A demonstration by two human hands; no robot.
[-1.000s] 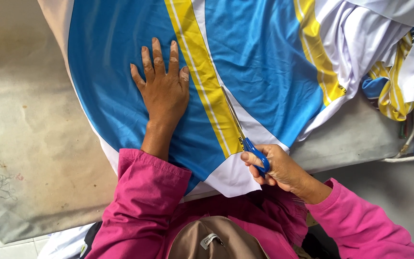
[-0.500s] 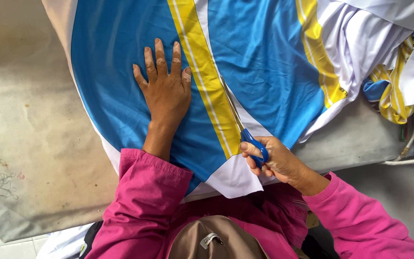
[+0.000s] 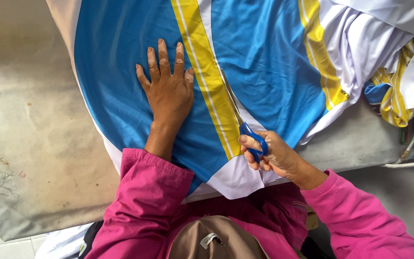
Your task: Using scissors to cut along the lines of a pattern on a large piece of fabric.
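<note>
My right hand [image 3: 274, 156] grips blue-handled steel scissors [image 3: 245, 125], blades now farther up the yellow stripe than a second ago. Left hand [image 3: 167, 88], spread flat, pins blue-and-yellow polyester fabric [image 3: 264, 62] near the worktable's [image 3: 39, 144] front edge.

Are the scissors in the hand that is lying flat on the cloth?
No, the left hand lies flat and empty; the right hand holds the scissors.
</note>
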